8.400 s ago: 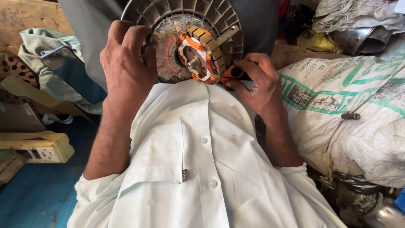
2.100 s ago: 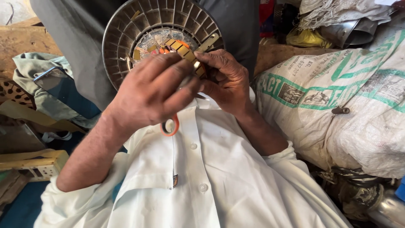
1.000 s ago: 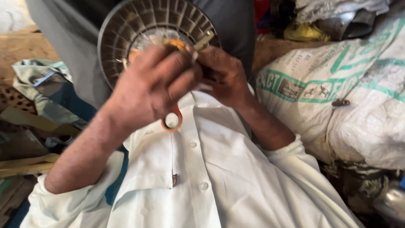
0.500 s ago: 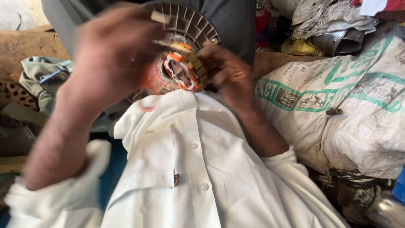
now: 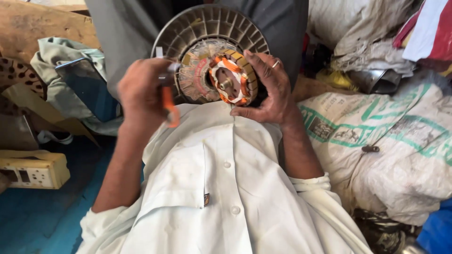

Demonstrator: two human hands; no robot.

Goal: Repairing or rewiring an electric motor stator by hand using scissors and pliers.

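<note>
Right hand (image 5: pixel 266 87) grip wraps round motor (image 5: pixel 221 77), fingers curled on its edge. Left hand (image 5: pixel 141 91) grip closed tight on orange-handled tool (image 5: pixel 168 101), just beside motor, above white shirt (image 5: pixel 221 178).

Person is wearing a white button-front shirt (image 5: pixel 226 188), loose and creased, with a centre placket running down the chest. Two white buttons (image 5: pixel 227 164) are showing on the placket. A small dark tag (image 5: pixel 206 199) is sitting at the edge of the chest pocket. Sleeves are sitting pushed up in bunched folds near the elbows, leaving both forearms bare. The right hand (image 5: pixel 266 87) is wearing a pale metal ring (image 5: pixel 275 63) on one finger. The left hand (image 5: pixel 141 91) is showing no ring or band.
</note>
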